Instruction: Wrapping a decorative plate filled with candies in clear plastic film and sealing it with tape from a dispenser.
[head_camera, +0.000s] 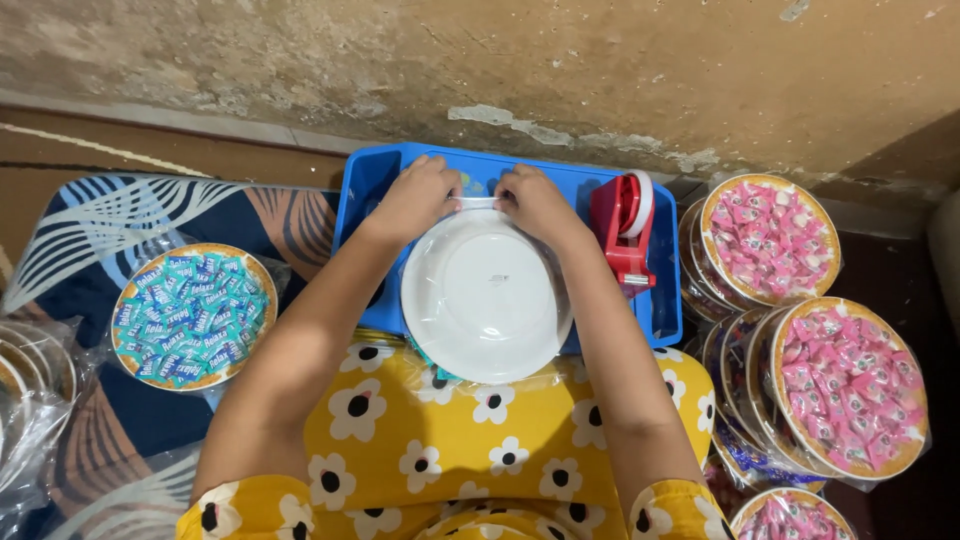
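- Here, both hands press at the far rim of an upturned white plate (487, 296), which rests on a blue tray (362, 190).
- Left hand (420, 197) and right hand (535, 203) pinch clear wrap at that rim, fingers closed.
- A red tape holder (624, 228) stands just right of the right grip.
- The step looks like sealing the wrap; next likely needs tape.

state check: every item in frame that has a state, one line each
Left hand: pressing far rim of the plate.
Right hand: pressing same rim.
White round plate: upside down, wrapped in film.
Red tape dispenser: lying idle in blue plastic tray.
Plate of teal candies: wrapped, face up.
Plates of pink candies: wrapped, stacked.
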